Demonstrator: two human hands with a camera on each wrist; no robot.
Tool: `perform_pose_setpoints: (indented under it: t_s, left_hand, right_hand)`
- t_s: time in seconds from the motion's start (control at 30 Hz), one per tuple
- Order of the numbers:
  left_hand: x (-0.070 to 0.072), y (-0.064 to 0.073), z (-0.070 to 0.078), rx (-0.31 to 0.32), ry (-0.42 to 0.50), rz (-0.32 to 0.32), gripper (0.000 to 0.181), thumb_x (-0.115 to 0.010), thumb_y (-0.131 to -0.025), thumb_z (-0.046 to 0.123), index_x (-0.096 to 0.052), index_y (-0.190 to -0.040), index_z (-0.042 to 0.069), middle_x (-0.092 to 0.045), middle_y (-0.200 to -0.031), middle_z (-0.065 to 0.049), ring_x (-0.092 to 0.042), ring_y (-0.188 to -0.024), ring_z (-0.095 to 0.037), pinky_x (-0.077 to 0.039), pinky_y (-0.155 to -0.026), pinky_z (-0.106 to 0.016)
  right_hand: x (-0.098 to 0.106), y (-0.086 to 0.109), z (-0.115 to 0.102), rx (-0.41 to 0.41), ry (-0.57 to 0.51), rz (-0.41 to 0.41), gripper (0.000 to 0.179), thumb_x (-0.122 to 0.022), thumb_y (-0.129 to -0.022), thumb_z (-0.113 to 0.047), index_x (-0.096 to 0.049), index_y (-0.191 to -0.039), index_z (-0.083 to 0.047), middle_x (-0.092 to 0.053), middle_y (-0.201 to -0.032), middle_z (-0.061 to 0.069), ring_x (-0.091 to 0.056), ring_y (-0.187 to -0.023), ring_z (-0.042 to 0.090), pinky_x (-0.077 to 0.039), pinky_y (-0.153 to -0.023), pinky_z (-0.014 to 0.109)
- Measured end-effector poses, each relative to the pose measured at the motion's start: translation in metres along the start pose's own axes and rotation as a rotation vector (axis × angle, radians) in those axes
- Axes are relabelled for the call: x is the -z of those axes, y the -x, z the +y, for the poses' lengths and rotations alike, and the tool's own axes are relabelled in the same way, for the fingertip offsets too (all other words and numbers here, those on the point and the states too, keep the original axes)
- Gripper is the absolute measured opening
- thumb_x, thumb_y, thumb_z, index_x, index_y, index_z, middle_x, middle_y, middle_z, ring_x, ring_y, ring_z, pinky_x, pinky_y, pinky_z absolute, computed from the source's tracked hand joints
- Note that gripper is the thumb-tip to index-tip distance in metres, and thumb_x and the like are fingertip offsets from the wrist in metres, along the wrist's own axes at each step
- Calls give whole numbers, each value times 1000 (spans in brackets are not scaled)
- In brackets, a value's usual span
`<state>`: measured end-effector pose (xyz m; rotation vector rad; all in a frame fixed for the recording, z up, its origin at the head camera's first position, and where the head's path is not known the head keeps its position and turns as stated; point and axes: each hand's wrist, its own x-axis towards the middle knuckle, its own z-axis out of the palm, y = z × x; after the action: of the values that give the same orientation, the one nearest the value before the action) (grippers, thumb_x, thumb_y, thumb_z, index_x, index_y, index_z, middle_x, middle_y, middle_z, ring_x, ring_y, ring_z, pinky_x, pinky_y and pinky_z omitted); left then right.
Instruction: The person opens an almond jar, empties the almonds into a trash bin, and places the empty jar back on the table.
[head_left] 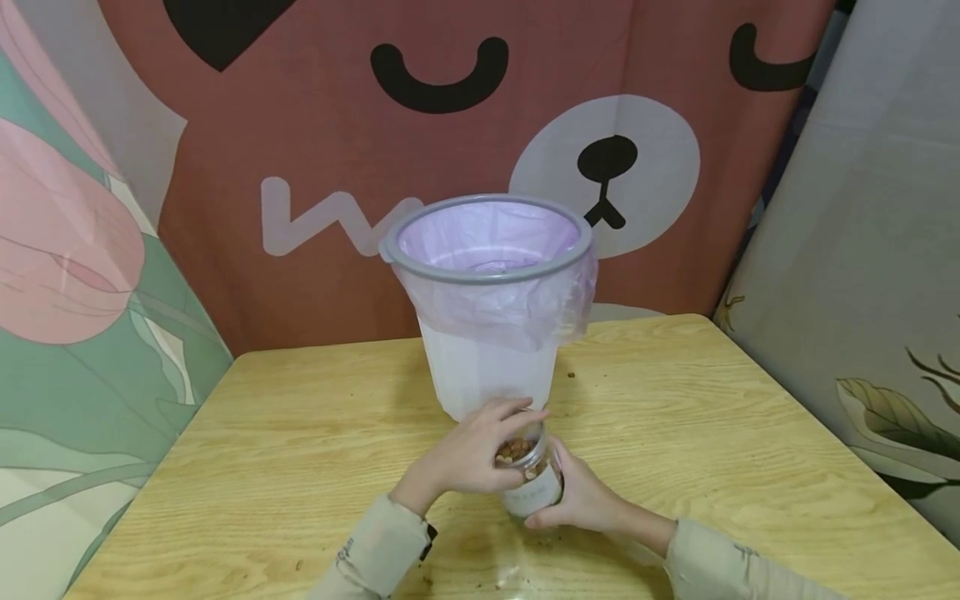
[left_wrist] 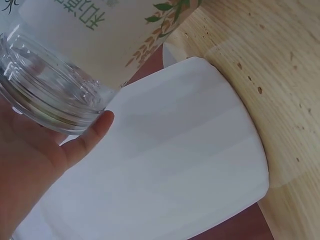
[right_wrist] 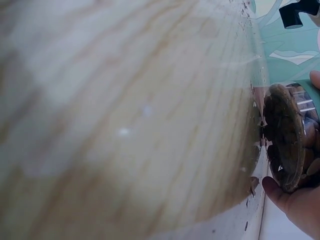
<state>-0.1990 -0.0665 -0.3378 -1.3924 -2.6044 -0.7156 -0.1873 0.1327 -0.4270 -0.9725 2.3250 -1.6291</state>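
A clear jar (head_left: 534,493) with a pale label holds brown nuts that look like almonds. It stands just in front of the bin, low over the table. My left hand (head_left: 476,450) grips the jar's clear top end, fingers over the far side and thumb on the near side. In the left wrist view that thumb lies along the clear ringed top (left_wrist: 55,95), beside the printed label (left_wrist: 100,37). My right hand (head_left: 581,493) grips the jar's body from the right. The right wrist view shows the nuts through the jar's round base (right_wrist: 285,137), facing the tabletop.
A white bin (head_left: 491,367) with a grey rim (head_left: 491,277) and a pinkish-purple liner bag (head_left: 487,229) stands behind the jar. Small brown crumbs (head_left: 572,375) lie on the wooden table (head_left: 300,458). A printed cloth (head_left: 337,108) hangs behind, with more at both sides.
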Motion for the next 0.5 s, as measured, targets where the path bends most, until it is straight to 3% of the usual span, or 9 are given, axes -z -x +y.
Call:
perform_pose_setpoints:
  t_s: [0.27,0.5]
  left_hand:
    - [1,0,0,25,-14,-22,68,-57,-71,31,-40,-136,19,-38,-136,-10,-32,-124,-25,-32,-93,-48]
    - [-1,0,-1,78,-59,16,68,-57,-76,48,-43,-134,16,-45,-128,-12,-39,-118,-25,-38,-89,-44]
  right_hand:
    - [0,1,0,16,9,9,92,-79,-64,-17,-21,-134,-1,-52,-115,10,-54,-98,19,-44,-82,32]
    - [1,0,-1,5,-13,-15,93,-78,-66,-16,-17,-135,2,-51,-117,10,-54,-99,19,-43,-83,32]
